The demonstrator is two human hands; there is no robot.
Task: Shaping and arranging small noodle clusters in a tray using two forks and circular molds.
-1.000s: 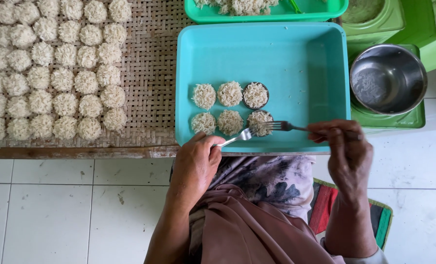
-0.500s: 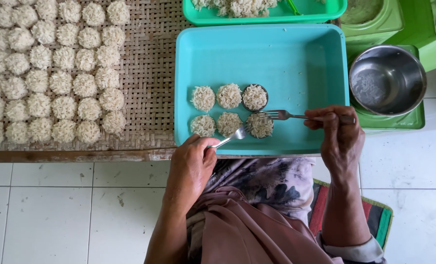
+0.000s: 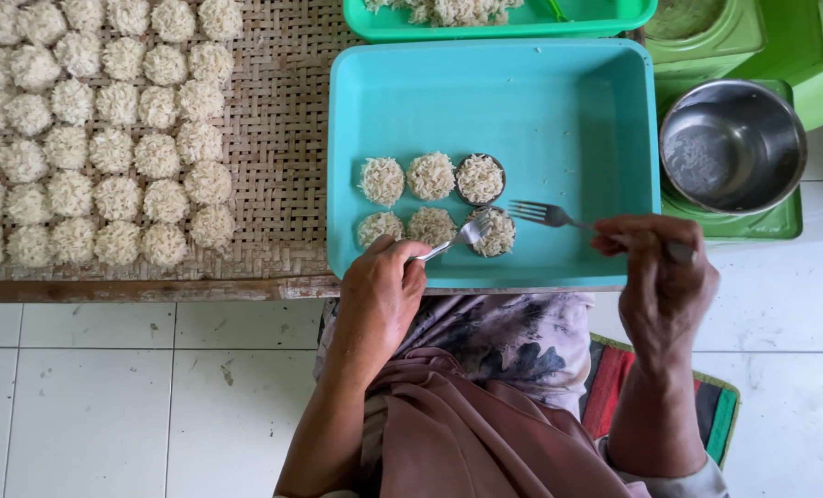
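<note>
the right hand (image 3: 656, 277) had drawn its fork (image 3: 559, 218) rightward off the lower-right rice cake (image 3: 496, 231); left hand (image 3: 384, 286), clenched on a second fork (image 3: 458, 238), pinned it in the teal tray (image 3: 578, 120), frame centre.

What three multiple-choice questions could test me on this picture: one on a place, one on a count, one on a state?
1. Where do the tines of the fork in the left hand rest?
A. On the woven mat
B. On the lower right cake in the blue tray
C. In the steel bowl

2. How many round rice cakes lie in the blue tray?
A. Three
B. Six
C. Ten

3. What is in the steel bowl?
A. Nothing solid
B. Rice cakes
C. Forks

Answers: 1 B, the left fork touches that cake; 2 B, two rows of three; 3 A, only bare metal shows.
</note>
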